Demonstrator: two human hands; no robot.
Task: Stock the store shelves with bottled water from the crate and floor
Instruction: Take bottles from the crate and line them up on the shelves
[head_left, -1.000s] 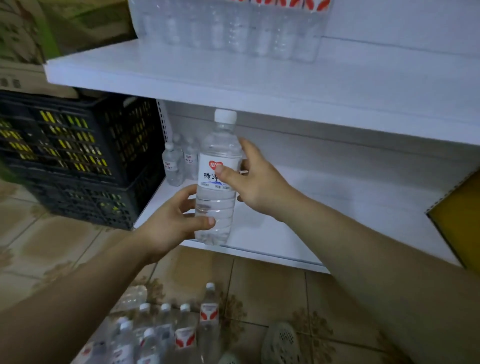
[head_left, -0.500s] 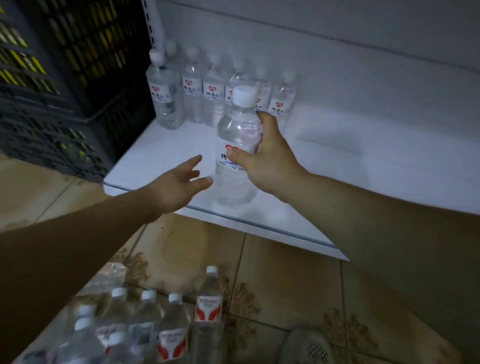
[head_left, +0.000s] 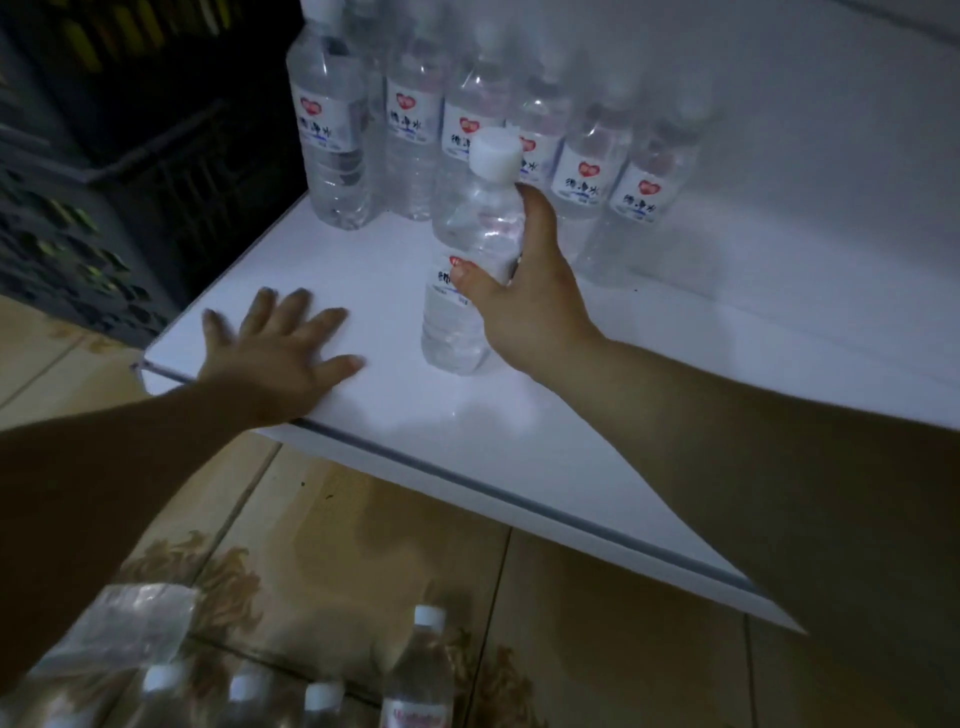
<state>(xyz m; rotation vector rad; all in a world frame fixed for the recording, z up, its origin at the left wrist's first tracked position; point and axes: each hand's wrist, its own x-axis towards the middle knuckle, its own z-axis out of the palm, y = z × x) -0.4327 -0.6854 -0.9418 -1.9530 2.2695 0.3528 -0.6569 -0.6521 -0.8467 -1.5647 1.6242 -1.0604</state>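
Note:
My right hand (head_left: 524, 296) grips a clear water bottle (head_left: 480, 223) with a white cap, standing on the white bottom shelf (head_left: 623, 374). My left hand (head_left: 275, 353) lies flat and empty on the shelf's front left part, fingers spread. Behind the held bottle, a row of several water bottles (head_left: 415, 119) with red-heart labels stands against the shelf's back wall. More bottles (head_left: 421, 670) stand on the tiled floor at the bottom left.
A dark plastic crate (head_left: 104, 171) stands left of the shelf. A crumpled clear plastic wrap (head_left: 114, 623) lies on the floor beside the floor bottles. The shelf's right part shows bare white surface.
My right hand has carried the bottle deeper onto the shelf, toward the back row. My left hand has let go and come down flat on the shelf. The view moved closer and lower.

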